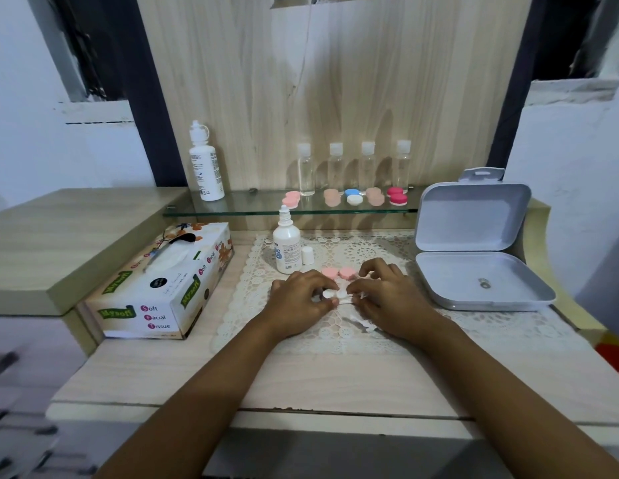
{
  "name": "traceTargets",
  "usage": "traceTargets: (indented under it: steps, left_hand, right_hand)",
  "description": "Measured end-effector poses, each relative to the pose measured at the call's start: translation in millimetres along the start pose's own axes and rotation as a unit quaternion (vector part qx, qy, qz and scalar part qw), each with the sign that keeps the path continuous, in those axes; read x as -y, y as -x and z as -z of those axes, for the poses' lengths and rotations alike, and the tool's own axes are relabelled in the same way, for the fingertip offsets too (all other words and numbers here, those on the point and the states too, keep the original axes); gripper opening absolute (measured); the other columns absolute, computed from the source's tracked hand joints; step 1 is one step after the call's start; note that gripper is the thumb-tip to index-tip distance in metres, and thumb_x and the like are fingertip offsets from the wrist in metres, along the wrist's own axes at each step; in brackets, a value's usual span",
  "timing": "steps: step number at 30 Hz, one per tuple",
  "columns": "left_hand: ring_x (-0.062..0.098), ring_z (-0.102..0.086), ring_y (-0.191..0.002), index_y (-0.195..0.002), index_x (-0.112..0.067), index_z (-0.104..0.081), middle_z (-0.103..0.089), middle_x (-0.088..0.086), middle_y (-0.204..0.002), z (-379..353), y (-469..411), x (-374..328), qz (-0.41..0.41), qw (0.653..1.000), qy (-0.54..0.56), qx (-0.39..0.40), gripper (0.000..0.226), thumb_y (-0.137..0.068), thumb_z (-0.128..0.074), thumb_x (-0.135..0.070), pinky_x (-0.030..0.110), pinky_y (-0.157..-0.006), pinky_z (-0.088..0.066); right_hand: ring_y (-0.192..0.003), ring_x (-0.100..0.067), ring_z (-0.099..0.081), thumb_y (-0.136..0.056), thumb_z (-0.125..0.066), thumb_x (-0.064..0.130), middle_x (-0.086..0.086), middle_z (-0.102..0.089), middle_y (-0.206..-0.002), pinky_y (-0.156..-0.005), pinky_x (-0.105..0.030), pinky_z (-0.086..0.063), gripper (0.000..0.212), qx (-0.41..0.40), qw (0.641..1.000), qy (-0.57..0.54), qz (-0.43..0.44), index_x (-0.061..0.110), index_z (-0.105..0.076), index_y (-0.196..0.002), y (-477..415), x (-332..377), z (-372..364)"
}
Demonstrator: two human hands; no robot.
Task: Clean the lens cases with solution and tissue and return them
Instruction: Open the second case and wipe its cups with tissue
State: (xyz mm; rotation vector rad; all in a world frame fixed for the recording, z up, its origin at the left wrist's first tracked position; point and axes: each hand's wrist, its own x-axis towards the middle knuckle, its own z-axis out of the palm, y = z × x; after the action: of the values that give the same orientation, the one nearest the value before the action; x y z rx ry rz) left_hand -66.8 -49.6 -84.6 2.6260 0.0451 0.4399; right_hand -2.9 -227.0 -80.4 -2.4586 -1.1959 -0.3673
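Both hands meet over the lace mat (253, 305) on the worktop (301, 382). The left hand (297, 299) pinches a white lens case (330, 294) between thumb and fingertips, and the right hand (387, 299), fingers curled, presses a crumpled white tissue (356, 318) against that case; part of the tissue trails onto the mat below the right hand. Just behind the hands, on the mat, lie two pink caps (339, 273) side by side. Behind those, toward the mat's far left corner, stands a small solution bottle (286, 248) with its nozzle bare, and its white cap (307, 255) stands just beside it. Left of the mat sits a tissue box (156, 288); right of the mat, an open grey box (474, 243) with its lid upright. Behind the mat, a glass shelf (253, 206) carries a taller white bottle (206, 164), four clear bottles (353, 167) and a row of other lens cases (353, 197) in pink, peach, blue-and-white and red.
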Motion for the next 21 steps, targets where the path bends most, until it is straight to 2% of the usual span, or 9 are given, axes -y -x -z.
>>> traceTargets:
  steps: [4, 7, 11, 14, 17, 19, 21]
  left_hand:
    - [0.01, -0.049, -0.109, -0.113, -0.029, -0.064, -0.059, -0.014, -0.113, 1, 1, -1, 0.0, 1.0, -0.007, -0.001, 0.028, -0.087, -0.061, -0.038, 0.04, -0.097, -0.031]
    - [0.01, -0.048, -0.109, -0.114, -0.029, -0.063, -0.059, -0.015, -0.113, 1, 1, -2, 0.002, 1.0, -0.009, 0.001, 0.029, -0.087, -0.061, -0.039, 0.038, -0.096, -0.031]
    - [0.01, -0.049, -0.107, -0.114, -0.029, -0.064, -0.06, -0.013, -0.112, 0, 1, -2, 0.005, 1.0, -0.008, 0.0, 0.029, -0.086, -0.061, -0.04, 0.04, -0.098, -0.032]
    - [0.01, -0.05, -0.107, -0.114, -0.029, -0.064, -0.06, -0.013, -0.113, 1, 0, -1, 0.003, 1.0, -0.004, 0.001, 0.03, -0.086, -0.062, -0.039, 0.041, -0.099, -0.034]
    - [0.01, -0.048, -0.111, -0.116, -0.028, -0.063, -0.059, -0.014, -0.117, 1, 0, -1, 0.001, 1.0, -0.007, 0.004, 0.031, -0.086, -0.062, -0.039, 0.041, -0.1, -0.032]
    - [0.01, -0.047, -0.113, -0.116, -0.028, -0.063, -0.058, -0.014, -0.118, 1, 0, -2, 0.0, 1.0, -0.009, 0.005, 0.031, -0.087, -0.061, -0.039, 0.04, -0.099, -0.031]
    - [0.01, -0.047, -0.112, -0.115, -0.028, -0.063, -0.058, -0.014, -0.118, 1, 0, -2, 0.001, 1.0, -0.008, 0.004, 0.03, -0.087, -0.061, -0.038, 0.039, -0.098, -0.03]
  right_hand:
    - [-0.115, -0.021, -0.042, -0.092, -0.046, 0.04, 0.002, -0.042, -0.127, -0.088, -0.037, -0.036, 0.028, 0.013, 0.997, 0.073, -0.023, 0.033, -0.058, -0.117, 2, 5, 2]
    - [-0.114, -0.021, -0.041, -0.093, -0.042, 0.038, 0.001, -0.043, -0.124, -0.087, -0.036, -0.035, 0.03, 0.013, 0.994, 0.108, -0.014, 0.025, -0.057, -0.116, -1, 10, 1]
    - [-0.111, -0.024, -0.041, -0.093, -0.047, 0.03, -0.003, -0.044, -0.121, -0.085, -0.035, -0.036, 0.027, 0.023, 0.998, 0.059, -0.01, 0.017, -0.059, -0.113, -3, 8, -4]
    - [-0.106, -0.026, -0.043, -0.091, -0.053, 0.025, -0.004, -0.047, -0.118, -0.082, -0.037, -0.04, 0.024, 0.006, 1.0, 0.005, -0.014, 0.016, -0.063, -0.11, -2, 5, -3]
    - [-0.105, -0.028, -0.048, -0.088, -0.057, 0.028, -0.003, -0.05, -0.119, -0.08, -0.039, -0.04, 0.021, 0.0, 0.999, 0.041, -0.015, 0.023, -0.066, -0.107, 0, 4, -4]
    - [-0.093, -0.03, -0.056, -0.082, -0.058, 0.031, -0.005, -0.057, -0.109, -0.07, -0.04, -0.043, 0.019, -0.022, 0.996, 0.088, -0.009, 0.024, -0.069, -0.095, 0, 7, -2]
    - [-0.077, -0.029, -0.061, -0.076, -0.049, 0.037, -0.004, -0.062, -0.094, -0.058, -0.037, -0.046, 0.026, -0.023, 0.99, 0.141, 0.004, 0.024, -0.07, -0.082, 1, 10, -1]
